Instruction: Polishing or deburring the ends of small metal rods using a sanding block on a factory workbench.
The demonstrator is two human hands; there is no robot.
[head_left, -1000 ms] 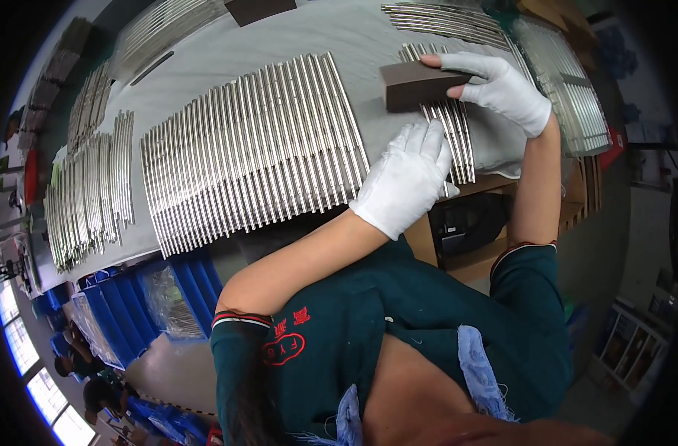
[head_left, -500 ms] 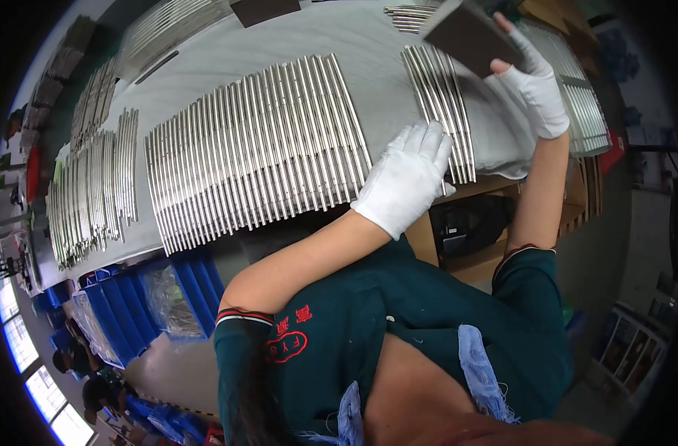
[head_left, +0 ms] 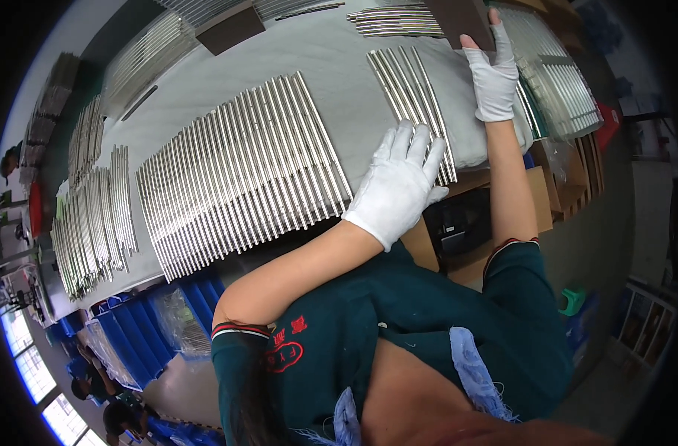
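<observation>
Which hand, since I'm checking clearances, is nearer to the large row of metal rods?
Left. The left hand is just right of the large row; the right hand is farther off, toward the upper right, holding the brown block.

Catching just part of the brown block [head_left: 461, 21] at the top edge, likely missing ends of rods [head_left: 412, 88] beneath the left hand [head_left: 400, 177]!

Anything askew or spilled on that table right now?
The front-left rods look askew: their ends are staggered, unlike the neater middle row. One dark strip lies apart, farther back. I see no spill.
</observation>
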